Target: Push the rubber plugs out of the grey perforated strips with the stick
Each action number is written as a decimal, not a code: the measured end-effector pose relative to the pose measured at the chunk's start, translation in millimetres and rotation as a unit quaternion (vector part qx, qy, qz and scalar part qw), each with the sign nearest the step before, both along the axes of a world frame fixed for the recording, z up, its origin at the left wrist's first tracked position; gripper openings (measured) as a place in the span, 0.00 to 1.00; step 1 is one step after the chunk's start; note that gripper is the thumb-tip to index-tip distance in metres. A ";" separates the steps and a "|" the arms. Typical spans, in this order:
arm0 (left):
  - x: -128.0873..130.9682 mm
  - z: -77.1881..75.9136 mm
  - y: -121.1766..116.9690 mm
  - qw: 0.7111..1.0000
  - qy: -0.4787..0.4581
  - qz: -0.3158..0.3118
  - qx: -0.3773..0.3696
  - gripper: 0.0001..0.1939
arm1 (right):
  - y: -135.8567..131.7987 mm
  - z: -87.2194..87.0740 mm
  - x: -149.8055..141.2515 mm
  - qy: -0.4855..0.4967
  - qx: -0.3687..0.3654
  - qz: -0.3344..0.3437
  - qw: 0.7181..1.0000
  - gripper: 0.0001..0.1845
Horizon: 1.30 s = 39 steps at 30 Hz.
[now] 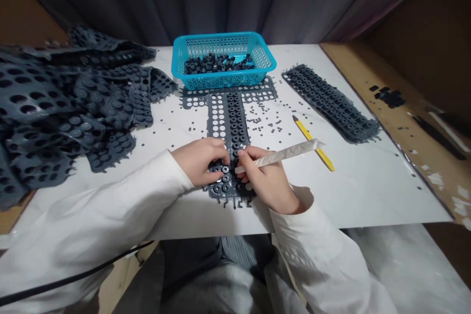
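My left hand (197, 161) has its fingers curled on a dark grey rubber strip of round keys (224, 181), pressing near its lower part. My right hand (267, 179) grips a white paper-wrapped stick (279, 156), whose lower end lies over the same strip. The strip lies on a perforated grey rubber sheet (217, 117), which is punched with rows of round holes. Some keys on the strip are hidden under my fingers.
A blue plastic basket (222, 61) holds black rubber pieces. A heap of rubber sheets (47, 103) lies left, another key strip (329, 103) right. Small black discs (265, 117) dot the white board. A yellow pencil (312, 142) lies near my right hand.
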State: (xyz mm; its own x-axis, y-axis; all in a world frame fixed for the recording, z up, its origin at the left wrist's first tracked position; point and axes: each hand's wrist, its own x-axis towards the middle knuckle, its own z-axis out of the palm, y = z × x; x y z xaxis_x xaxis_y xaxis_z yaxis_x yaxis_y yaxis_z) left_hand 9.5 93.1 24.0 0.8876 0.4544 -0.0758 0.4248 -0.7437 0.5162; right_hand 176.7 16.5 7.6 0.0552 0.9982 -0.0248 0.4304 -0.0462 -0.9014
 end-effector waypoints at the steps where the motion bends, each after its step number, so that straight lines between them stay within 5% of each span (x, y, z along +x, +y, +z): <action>1: 1.6 0.9 0.7 1.000 0.008 -0.001 0.000 0.10 | 0.2 0.3 -0.4 -0.008 -0.001 0.003 1.000 0.18; 12: 13.7 3.0 2.9 0.997 0.062 -0.026 0.028 0.07 | 6.5 13.2 -10.5 -0.159 -0.019 0.022 0.987 0.16; 19: 6.0 -14.6 6.7 0.998 -0.055 -0.038 -0.004 0.01 | 11.3 26.8 -20.8 -0.296 -0.017 0.042 0.954 0.15; 32: -7.8 -36.2 -12.3 0.980 -0.176 0.088 -0.025 0.04 | 4.5 21.8 -16.9 -0.225 -0.021 0.022 0.974 0.16; 39: -6.7 -32.9 -10.6 0.987 -0.145 0.060 -0.018 0.02 | 4.2 20.9 -17.8 -0.206 -0.019 0.020 0.978 0.16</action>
